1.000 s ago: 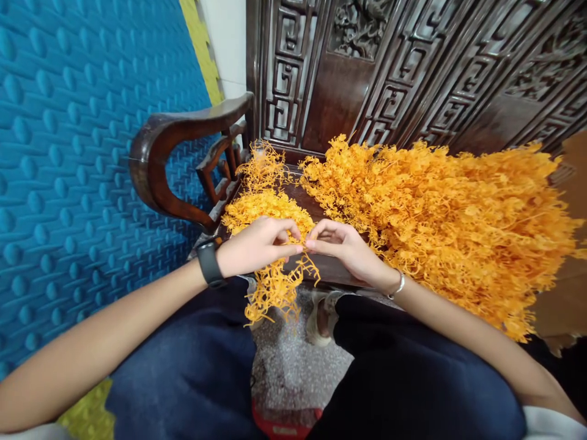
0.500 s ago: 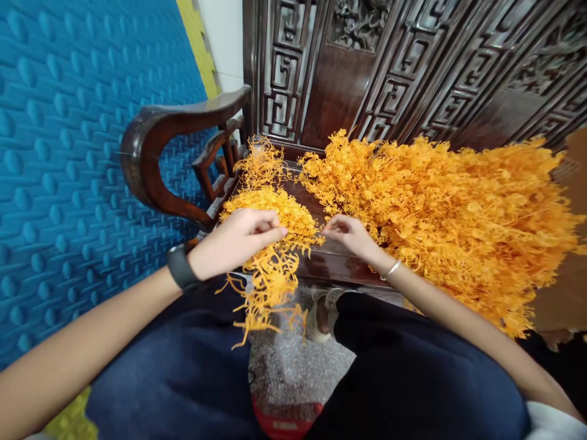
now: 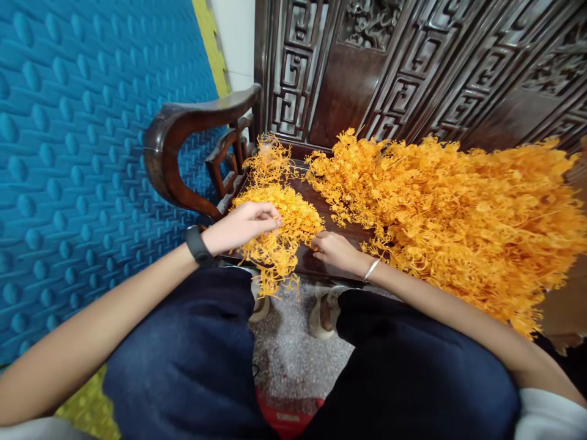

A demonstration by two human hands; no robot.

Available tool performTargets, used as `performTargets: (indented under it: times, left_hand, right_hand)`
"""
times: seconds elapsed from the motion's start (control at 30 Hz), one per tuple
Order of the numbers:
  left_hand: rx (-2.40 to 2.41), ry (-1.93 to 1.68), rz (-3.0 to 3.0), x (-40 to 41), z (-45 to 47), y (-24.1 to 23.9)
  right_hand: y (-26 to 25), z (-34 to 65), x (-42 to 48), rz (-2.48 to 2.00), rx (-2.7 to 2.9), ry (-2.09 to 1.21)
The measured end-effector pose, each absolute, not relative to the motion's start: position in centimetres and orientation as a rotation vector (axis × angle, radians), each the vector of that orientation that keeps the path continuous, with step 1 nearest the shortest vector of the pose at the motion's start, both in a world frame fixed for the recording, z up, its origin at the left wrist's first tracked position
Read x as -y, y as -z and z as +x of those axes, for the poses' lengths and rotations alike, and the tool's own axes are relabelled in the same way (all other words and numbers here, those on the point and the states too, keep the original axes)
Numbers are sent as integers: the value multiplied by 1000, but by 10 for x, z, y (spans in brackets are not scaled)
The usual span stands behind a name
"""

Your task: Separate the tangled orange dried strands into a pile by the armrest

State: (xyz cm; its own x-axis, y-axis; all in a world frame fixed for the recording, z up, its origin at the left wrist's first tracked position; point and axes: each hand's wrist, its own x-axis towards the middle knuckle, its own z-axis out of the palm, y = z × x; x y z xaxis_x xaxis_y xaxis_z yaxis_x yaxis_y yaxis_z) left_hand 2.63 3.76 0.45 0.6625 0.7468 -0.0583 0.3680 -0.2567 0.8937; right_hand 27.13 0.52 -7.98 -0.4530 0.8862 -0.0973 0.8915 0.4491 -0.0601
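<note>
My left hand (image 3: 241,226) pinches a tangled orange plastic sprig (image 3: 274,260) that hangs over the front edge of a dark wooden seat (image 3: 342,235). The hand rests against a small heap of like orange sprigs (image 3: 288,211) on the seat's left side. My right hand (image 3: 332,250) lies low on the seat edge beside that heap, fingers curled together at the sprigs; what they grip is hidden. A big pile of orange plastic sprigs (image 3: 458,208) covers the seat to the right.
A curved wooden armrest (image 3: 183,140) stands at the left, the carved chair back (image 3: 403,67) behind. A blue foam mat (image 3: 68,153) covers the left side. My knees in dark trousers (image 3: 183,360) and two shoes (image 3: 321,311) on speckled floor lie below.
Both hands have moved apart and forward to the seat. My left hand carried the hanging sprig up to the small heap; my right hand dropped to the seat edge.
</note>
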Motion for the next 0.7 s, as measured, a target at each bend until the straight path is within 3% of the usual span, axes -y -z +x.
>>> performTargets:
  times: [0.27,0.43,0.7]
  left_hand:
    - [-873,-493,1908,-35,29,-9]
    - [-825,-583,1897,-34,30,-11]
    - [-749,-646,1838,-36,30,-13]
  right_hand:
    - [23,235,12,2051,-3139,525]
    - [11,230,18,1988,-3162,778]
    - [6,239,22,1287,-3412,242]
